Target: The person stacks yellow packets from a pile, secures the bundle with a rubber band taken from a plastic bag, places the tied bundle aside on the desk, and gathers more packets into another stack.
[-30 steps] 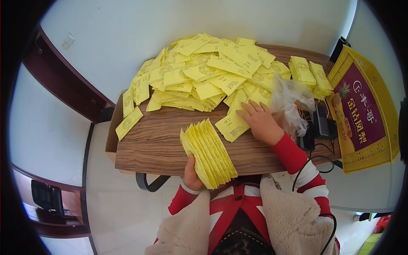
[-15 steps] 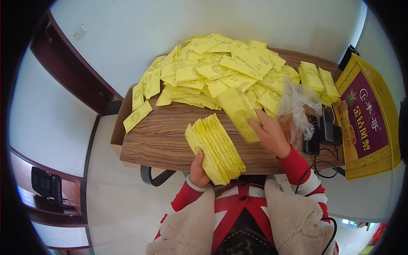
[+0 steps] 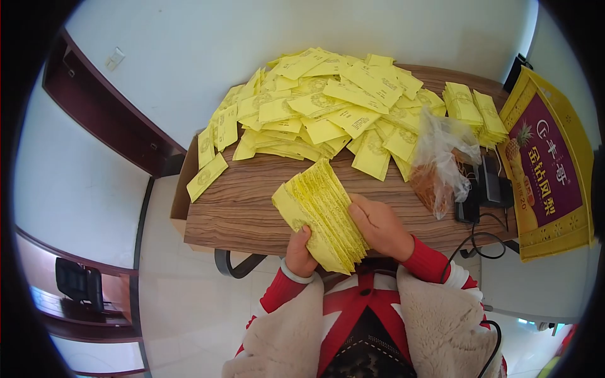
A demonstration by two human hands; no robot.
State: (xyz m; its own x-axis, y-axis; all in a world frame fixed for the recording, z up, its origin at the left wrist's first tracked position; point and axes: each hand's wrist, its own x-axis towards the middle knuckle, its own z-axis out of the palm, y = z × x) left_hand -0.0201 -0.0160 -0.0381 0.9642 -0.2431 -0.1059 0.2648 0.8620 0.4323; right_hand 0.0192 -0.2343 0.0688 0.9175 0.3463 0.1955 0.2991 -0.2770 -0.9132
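A thick stack of yellow paper packets (image 3: pixel 318 217) stands on edge between my hands, above the table's front edge. My left hand (image 3: pixel 300 253) is closed round its lower left side, thumb on the front packet. At the stack's right side, my right hand (image 3: pixel 380 227) presses its fingers against the rearmost packets; its fingertips are partly hidden behind them. Beyond lies a big loose heap of the same printed packets (image 3: pixel 321 104), spread over the back of the wooden table (image 3: pixel 252 208).
Two neat piles of packets (image 3: pixel 463 104) sit right of the heap. A clear plastic bag (image 3: pixel 444 157) with brownish contents lies beside black adapters (image 3: pixel 495 186) and a cable (image 3: pixel 485 236). A yellow and purple pineapple carton (image 3: pixel 551 167) stands at the right edge.
My right hand has brought a packet from near the heap down to the right side of the stack. The stack in my left hand looks thicker.
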